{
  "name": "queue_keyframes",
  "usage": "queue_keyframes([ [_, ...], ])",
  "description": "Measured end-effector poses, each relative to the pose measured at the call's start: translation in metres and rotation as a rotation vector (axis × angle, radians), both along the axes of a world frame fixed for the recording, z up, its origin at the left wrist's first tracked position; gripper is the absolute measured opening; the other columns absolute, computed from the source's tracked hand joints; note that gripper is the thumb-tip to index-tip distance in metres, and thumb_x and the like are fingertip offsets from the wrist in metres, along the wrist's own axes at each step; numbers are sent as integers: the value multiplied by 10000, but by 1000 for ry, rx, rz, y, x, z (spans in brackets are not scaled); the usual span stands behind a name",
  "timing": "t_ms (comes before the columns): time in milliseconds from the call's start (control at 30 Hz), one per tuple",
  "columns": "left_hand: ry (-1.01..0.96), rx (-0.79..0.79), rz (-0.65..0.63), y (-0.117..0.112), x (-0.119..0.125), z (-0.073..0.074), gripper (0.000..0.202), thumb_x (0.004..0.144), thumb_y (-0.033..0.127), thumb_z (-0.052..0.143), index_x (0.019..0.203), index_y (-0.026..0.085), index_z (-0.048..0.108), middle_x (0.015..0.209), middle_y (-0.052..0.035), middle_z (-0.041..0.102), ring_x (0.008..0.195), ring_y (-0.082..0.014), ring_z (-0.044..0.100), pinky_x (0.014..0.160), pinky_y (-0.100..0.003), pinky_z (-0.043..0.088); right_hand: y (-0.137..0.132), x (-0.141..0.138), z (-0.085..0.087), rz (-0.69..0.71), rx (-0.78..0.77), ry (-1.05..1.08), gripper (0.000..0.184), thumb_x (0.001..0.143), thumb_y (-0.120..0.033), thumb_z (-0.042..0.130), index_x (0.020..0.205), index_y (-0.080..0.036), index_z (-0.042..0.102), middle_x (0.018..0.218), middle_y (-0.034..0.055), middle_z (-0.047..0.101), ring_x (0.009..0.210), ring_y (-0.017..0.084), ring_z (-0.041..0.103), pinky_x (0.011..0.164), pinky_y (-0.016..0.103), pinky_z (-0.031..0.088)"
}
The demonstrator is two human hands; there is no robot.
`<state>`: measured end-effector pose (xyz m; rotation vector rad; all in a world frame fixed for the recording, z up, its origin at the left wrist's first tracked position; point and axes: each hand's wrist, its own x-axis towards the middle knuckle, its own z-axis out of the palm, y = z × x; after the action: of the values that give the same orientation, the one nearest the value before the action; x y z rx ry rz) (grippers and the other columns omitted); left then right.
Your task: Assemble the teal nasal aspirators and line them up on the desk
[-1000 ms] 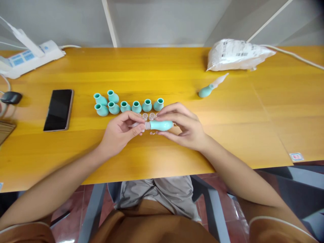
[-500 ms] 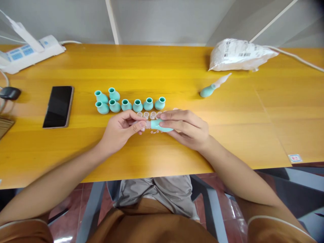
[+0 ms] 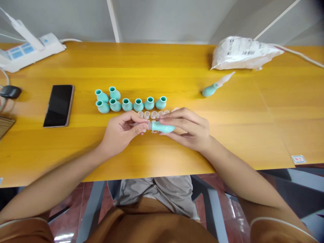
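right hand (image 3: 192, 130) shifted on teal bulb (image 3: 165, 128); yellowish wooden table (image 3: 162, 158), grey partition (image 3: 162, 20)

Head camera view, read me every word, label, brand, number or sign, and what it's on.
No text is readable.
White plastic bag: dark print, too blurred to read.
Power strip: blue labels, too small.
Front-right sticker: reddish mark, too blurred.
Sticker cut by the left edge: unreadable.
Phone: no text visible on its dark screen.
Teal bulb in the right hand: no marking visible.

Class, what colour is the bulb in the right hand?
The bulb is plain turquoise, clearest in the head view.
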<state>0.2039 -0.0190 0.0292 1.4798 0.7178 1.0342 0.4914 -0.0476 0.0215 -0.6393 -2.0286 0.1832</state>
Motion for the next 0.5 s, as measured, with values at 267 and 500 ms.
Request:
queue_keyframes([
  [267, 27, 133, 33, -2, -2, -3, 218, 1074, 442, 993, 1018, 248, 910, 1002, -47, 876, 871, -179, 790, 855, -353, 709, 0, -1, 0, 11, 0, -5, 673, 1056, -255, 1004, 1685, -306, 771, 1311, 108, 911, 1126, 262, 919, 987, 420, 806],
  [500, 68, 203, 64, -4, -2, -1, 183, 1079, 408, 982, 1011, 253, 910, 1045, -62, 894, 938, -204, 815, 906, -376, 710, -1, -1, 1, 11, -35, -6, 711, 1054, -279, 1009, 1712, -359, 751, 1335, 98, 909, 1120, 273, 918, 975, 440, 804],
])
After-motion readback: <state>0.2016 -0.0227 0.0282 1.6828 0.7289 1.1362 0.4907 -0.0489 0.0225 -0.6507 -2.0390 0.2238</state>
